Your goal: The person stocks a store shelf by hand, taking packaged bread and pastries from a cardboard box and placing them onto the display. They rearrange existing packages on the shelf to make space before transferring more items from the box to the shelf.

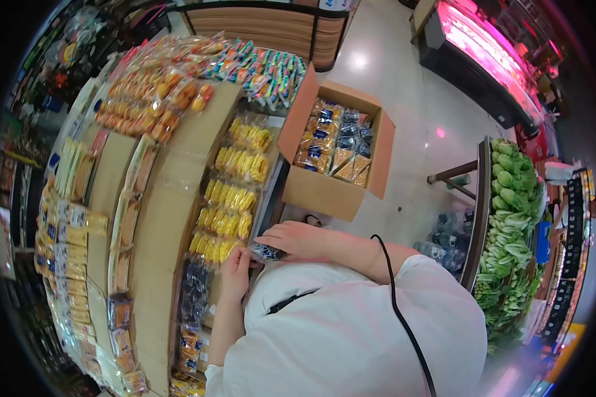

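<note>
**Small packet held at the shirt front, between both hands**

I have a small dark packet (269,253) close against the white shirt (357,317), which shuts off the near side. The left hand (236,266) pinches its left end; the right hand (298,239) curls over its far side and right end, its underside hidden from me. Both touch it, so neither is nearer. I judge its long axis to run left to right, though fingers cover part. Dark packs (195,291) lie just left and near of the left hand. Far and right stands an open carton (324,192), flaps spread; I read most room over the floor (407,192) beyond the right forearm.
</note>
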The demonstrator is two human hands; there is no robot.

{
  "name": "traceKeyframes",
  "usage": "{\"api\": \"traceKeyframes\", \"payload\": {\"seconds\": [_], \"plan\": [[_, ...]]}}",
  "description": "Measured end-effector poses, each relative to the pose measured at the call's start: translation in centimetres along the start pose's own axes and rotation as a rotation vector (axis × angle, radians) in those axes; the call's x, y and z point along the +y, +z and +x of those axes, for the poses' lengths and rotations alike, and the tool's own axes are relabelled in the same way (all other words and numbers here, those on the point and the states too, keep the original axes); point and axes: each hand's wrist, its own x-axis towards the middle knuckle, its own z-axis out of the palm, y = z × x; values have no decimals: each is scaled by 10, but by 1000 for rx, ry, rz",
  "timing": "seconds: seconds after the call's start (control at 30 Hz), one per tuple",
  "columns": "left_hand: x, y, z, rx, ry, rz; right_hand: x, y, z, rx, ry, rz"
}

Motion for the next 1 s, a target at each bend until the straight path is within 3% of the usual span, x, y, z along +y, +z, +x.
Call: {"api": "traceKeyframes", "payload": {"seconds": [0.1,0.2,0.33,0.47,0.53,0.77,1.0], "plan": [[16,41,28,-25,-60,34,51,-15,-34,51,113,141],[19,64,61,-48,-85,96,121,-42,-70,159,383,230],[31,98,87,-23,-103,108,241,-81,-125,479,733,39],[31,116,102,18,-184,76,355,-127,-162,576,928,-266],[27,121,103,45,-216,59,406,-137,-174,550,940,-446],[26,134,108,130,-311,36,497,-143,-184,335,1228,-266],[26,138,109,157,-344,44,507,-145,-172,83,1310,-428]]}}
